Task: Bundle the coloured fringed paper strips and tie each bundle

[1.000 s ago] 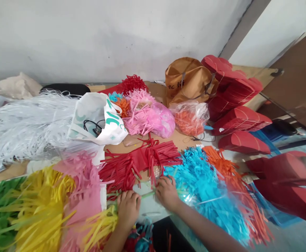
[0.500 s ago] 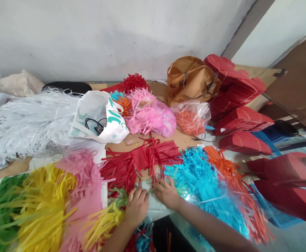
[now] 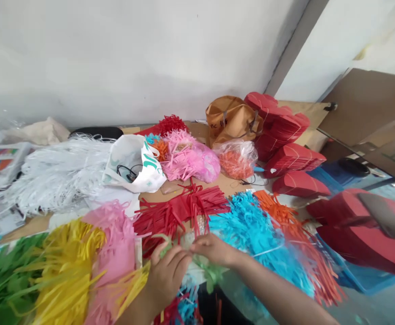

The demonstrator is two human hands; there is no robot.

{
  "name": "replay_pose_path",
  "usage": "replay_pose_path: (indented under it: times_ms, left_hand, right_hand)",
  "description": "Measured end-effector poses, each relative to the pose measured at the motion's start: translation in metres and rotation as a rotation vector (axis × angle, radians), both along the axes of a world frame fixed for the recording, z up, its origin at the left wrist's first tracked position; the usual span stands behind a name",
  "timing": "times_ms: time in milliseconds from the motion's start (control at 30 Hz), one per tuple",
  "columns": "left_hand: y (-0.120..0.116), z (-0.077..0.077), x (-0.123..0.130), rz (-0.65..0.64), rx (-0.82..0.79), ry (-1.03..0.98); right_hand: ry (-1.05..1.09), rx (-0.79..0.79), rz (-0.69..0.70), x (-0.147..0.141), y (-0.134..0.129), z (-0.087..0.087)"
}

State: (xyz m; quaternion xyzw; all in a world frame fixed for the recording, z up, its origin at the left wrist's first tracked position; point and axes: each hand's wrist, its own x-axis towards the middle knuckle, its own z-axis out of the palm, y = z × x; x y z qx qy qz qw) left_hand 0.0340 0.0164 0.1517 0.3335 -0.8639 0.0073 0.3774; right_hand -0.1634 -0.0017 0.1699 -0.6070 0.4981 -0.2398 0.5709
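Note:
My left hand [image 3: 170, 268] is closed around a light green fringed strip [image 3: 211, 272], whose pale ends poke out above its fingers. Pinched together, the fingers of my right hand [image 3: 213, 249] hold the same strip close by, and its green fringe hangs down below them. Just beyond both hands lies red fringe [image 3: 180, 205] on brown cardboard. Blue fringe [image 3: 251, 225] spreads to the right of my right hand. On the left, yellow fringe [image 3: 67, 266] and pink fringe [image 3: 114, 243] lie beside my left forearm.
A white bag [image 3: 136, 162] with a black cable stands behind, near white strips [image 3: 65, 171]. Farther right are a bag of orange pieces [image 3: 236, 160], a brown bag [image 3: 233, 119] and stacked red bundles [image 3: 295, 158]. Green fringe [image 3: 11, 271] lies far left.
Both hands, previously flatter over the table with fingers spread, have closed on the green strip and lifted it a little. The view has shifted, so the background sits lower and the right-hand objects farther left.

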Motion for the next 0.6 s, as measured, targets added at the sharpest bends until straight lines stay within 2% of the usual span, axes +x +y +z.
replay_pose_path:
  times_ms: [67,100,167,267,400,500,600]
  left_hand:
    - [0.010,0.031,0.002,0.009,-0.045,0.037]
    - [0.015,0.043,0.002,0.021,-0.060,0.048]
    - [0.025,0.059,0.004,0.036,-0.065,0.064]
    - [0.037,0.070,0.007,0.030,-0.057,0.062]
    - [0.047,0.064,0.013,0.042,-0.034,0.058]
    - [0.056,0.047,0.022,0.097,0.148,0.109]
    - [0.067,0.030,0.030,0.147,0.344,0.197]
  right_hand:
    - [-0.264,0.288,0.017,0.005,0.002,0.013]
    - [-0.361,0.372,0.001,0.008,0.005,0.016]
    - [-0.499,0.444,-0.048,0.014,0.016,0.018]
    - [-0.645,0.513,-0.123,0.022,0.038,0.016]
    - [-0.756,0.492,-0.247,0.036,0.065,0.015]
    - [-0.785,0.366,-0.381,0.048,0.079,0.017]
    - [-0.775,0.319,-0.471,0.059,0.091,0.021]
